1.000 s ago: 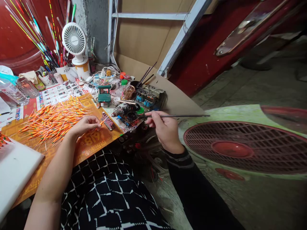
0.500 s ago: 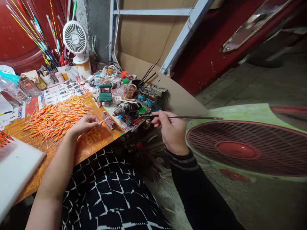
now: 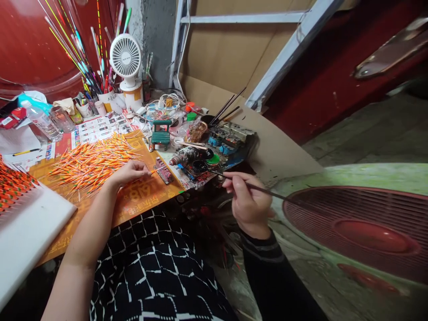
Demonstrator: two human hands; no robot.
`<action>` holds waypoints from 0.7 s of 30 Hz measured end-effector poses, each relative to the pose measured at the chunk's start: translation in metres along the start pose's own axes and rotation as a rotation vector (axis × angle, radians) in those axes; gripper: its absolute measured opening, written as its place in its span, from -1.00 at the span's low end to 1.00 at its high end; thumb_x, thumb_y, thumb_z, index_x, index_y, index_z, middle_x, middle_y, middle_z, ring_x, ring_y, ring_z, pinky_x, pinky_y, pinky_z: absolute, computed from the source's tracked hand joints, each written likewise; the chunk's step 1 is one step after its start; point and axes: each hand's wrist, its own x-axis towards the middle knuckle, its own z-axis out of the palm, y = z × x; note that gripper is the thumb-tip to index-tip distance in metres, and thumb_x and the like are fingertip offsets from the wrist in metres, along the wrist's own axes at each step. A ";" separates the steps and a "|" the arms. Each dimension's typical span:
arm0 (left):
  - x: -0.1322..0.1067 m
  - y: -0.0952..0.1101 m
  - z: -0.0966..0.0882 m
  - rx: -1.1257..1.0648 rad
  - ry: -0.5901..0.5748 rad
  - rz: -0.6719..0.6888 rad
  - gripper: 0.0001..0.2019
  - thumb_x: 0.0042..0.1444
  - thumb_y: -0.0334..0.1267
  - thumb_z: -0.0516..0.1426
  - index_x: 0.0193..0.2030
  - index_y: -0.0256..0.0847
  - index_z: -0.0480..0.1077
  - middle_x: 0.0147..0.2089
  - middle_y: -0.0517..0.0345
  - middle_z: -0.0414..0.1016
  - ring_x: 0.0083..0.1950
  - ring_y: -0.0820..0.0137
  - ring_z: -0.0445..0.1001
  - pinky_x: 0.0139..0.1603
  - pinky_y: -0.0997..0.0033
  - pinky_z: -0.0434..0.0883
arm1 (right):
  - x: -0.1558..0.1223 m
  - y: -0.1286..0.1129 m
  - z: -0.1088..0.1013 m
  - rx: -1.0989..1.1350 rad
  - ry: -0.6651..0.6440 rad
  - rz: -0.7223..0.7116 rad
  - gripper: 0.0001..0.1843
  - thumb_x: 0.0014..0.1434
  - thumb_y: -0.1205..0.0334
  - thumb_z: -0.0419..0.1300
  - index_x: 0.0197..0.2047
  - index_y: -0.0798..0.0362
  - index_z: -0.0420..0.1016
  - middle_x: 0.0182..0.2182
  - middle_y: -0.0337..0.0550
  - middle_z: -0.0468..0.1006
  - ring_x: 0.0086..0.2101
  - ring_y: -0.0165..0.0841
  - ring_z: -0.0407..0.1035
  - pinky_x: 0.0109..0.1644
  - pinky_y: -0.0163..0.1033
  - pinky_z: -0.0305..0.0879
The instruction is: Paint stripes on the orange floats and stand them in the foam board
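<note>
Between the fingertips of my left hand is a small orange fishing float, its thin pale stem pointing right over a reddish notched block. My right hand is closed around a long dark paintbrush. The brush's tip end reaches left to a small black paint pot at the table's corner; whether it touches the paint I cannot tell. Left of my left hand lies a large heap of orange floats on an orange printed board.
A white foam block holds upright rows of orange-red floats at left. Behind stand a white fan, a small green chair-shaped stand, and a cup of brushes. A dark paint-stained bottle lies by the pot.
The view has shifted, so the scene sits farther right. The paintbrush has tilted, its handle end now lower and its tip end close to the black pot. My left hand still holds the float.
</note>
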 end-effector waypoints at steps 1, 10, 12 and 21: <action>0.000 0.000 0.000 -0.006 0.003 -0.004 -0.66 0.04 -0.02 0.31 -0.46 -0.27 0.41 -0.55 0.27 0.27 -0.56 0.61 0.11 -0.52 0.48 -0.02 | -0.007 0.002 0.005 0.037 0.003 -0.001 -0.71 0.35 0.01 0.15 -0.14 0.00 0.61 -0.44 -0.19 0.54 -0.44 -0.37 0.41 -0.38 -0.28 0.36; 0.000 0.007 0.006 -0.025 0.031 -0.028 -0.62 0.01 0.02 0.31 -0.46 -0.29 0.40 -0.57 0.28 0.28 -0.57 0.61 0.14 -0.53 0.51 0.01 | -0.060 -0.004 0.048 0.167 -0.233 -0.122 -0.77 0.37 0.20 0.14 -0.04 -0.12 0.62 -0.32 -0.16 0.60 -0.37 -0.29 0.47 -0.31 -0.14 0.47; 0.002 0.008 0.009 -0.048 0.041 -0.028 -0.62 -0.01 0.03 0.32 -0.46 -0.28 0.39 -0.57 0.29 0.28 -0.57 0.60 0.15 -0.53 0.51 0.02 | -0.064 -0.003 0.056 0.175 -0.265 -0.168 -0.75 0.36 0.24 0.13 0.01 -0.13 0.60 -0.29 -0.15 0.62 -0.35 -0.28 0.49 -0.28 -0.12 0.49; 0.004 0.006 0.007 -0.018 0.055 -0.046 -0.60 -0.05 0.06 0.33 -0.45 -0.30 0.41 -0.57 0.27 0.32 -0.57 0.59 0.21 -0.53 0.52 0.06 | -0.070 0.008 0.086 0.195 -0.178 -0.306 -0.72 0.36 0.36 0.09 0.02 -0.03 0.57 -0.27 -0.12 0.61 -0.35 -0.34 0.48 -0.23 -0.16 0.50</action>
